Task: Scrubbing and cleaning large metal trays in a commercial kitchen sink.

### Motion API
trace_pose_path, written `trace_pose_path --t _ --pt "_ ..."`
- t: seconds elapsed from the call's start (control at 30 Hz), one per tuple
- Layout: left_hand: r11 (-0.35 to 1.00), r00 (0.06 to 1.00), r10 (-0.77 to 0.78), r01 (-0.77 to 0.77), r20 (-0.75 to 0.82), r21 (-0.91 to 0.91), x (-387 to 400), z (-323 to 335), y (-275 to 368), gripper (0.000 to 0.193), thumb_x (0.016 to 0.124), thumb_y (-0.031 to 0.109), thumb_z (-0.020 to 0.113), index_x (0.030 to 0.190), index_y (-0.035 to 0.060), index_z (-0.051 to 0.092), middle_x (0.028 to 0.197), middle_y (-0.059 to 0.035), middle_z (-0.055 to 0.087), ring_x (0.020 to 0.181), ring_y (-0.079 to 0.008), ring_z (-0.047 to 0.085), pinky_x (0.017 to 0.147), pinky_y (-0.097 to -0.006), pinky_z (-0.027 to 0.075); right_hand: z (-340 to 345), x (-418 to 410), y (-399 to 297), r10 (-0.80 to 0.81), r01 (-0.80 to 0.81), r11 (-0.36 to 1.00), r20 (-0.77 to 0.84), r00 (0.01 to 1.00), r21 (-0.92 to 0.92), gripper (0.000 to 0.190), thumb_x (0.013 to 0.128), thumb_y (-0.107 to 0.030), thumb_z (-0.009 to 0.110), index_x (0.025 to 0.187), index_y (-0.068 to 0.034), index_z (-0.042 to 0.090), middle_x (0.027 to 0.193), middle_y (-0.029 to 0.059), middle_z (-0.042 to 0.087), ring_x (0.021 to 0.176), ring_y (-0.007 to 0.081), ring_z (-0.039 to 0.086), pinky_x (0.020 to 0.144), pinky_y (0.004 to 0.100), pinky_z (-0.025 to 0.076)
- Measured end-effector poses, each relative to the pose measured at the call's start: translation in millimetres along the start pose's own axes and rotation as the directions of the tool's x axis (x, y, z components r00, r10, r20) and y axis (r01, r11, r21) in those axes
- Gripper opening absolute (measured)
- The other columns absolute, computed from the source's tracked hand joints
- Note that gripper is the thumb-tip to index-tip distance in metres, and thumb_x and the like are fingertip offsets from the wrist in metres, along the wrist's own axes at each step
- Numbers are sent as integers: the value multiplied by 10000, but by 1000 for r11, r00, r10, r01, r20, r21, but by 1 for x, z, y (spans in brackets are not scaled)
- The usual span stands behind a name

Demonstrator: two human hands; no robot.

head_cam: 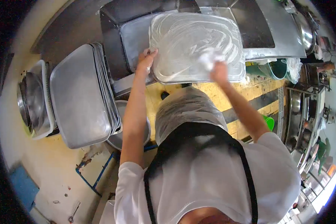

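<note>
A large rectangular metal tray (179,60), smeared with white suds, spans the front edge of a steel sink. My left hand (147,60) grips its left rim, the fingers bent over the edge. On the right half of the tray, my right hand (219,71) holds a white, foamy scrubbing pad (210,58) against the surface; motion blurs both, and the pad's exact kind cannot be told. Behind the soapy tray, another metal tray (134,36) leans inside the sink basin.
At the left stands a stack of metal trays (78,98), beside a white plastic tub (46,98) and metal bowls (35,95). A round metal pot (120,137) sits below. To the right are a green bin (278,68), a green bucket (269,123) and a metal shelf rack (305,91). Another person's arm (326,67) shows far right.
</note>
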State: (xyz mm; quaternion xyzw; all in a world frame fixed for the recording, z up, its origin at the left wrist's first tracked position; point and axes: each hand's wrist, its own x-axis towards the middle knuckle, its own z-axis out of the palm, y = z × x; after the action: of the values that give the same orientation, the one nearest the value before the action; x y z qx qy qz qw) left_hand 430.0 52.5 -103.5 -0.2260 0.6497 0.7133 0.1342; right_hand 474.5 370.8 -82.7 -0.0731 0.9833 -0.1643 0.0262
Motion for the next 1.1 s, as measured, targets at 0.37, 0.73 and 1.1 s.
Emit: trace_pose_path --t 0.37,0.73,1.1 --pt "988 994 -103 105 30 -116 12 3 5 606 761 314 689 1203 -14 436 1126 -151 544 1037 -235 492 852 -372 418 -5 -30 -51 -378 384 909 -64 923 161 365 654 -170 616 1015 -125 600 981 159 615 949 331 567 873 482 396" --pt "989 985 61 -81 -162 -121 -10 17 15 491 768 339 687 1097 13 527 773 -35 545 673 -123 461 606 -293 399 12 2 -92 -385 354 875 30 922 330 461 598 -22 597 1053 -96 610 902 196 601 882 359 558 803 446 424" --pt "999 988 6 -13 -151 -48 1 15 6 464 788 353 655 1056 -8 538 780 -25 560 667 -121 469 607 -282 396 5 6 -83 -455 443 880 31 890 172 451 604 -78 623 1054 -98 604 809 184 600 795 328 573 721 433 443"
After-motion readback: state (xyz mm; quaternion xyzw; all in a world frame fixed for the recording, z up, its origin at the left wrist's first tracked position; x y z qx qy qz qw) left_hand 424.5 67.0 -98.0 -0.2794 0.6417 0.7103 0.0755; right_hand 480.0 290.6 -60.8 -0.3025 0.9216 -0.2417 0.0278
